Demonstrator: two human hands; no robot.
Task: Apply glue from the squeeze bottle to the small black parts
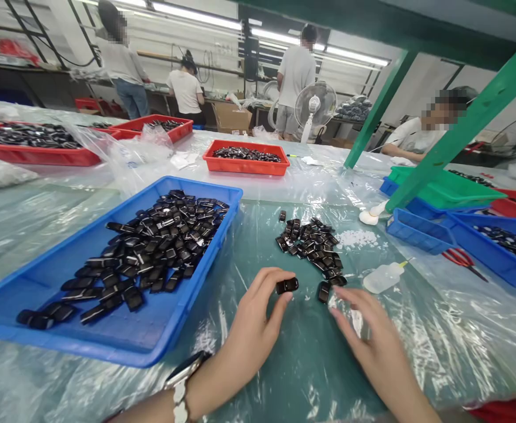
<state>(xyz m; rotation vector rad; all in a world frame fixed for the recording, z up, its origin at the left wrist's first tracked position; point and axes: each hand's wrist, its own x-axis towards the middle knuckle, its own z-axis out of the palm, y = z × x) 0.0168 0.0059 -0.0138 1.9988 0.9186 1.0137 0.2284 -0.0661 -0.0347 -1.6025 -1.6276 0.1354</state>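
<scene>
Held part (287, 285): small glossy black rectangular piece, lying level, pinched at fingertips.
Loose pile (311, 245): same black pieces, heaped on clear plastic sheet.

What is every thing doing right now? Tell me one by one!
left hand: pinching one black part at the fingertips
right hand: open, flat on the plastic sheet, holding nothing
blue tray: partly filled with black parts
loose pile of black parts: heaped on the sheet
squeeze bottle: lying on its side
red scissors: lying on the sheet
white fan: standing upright
</scene>
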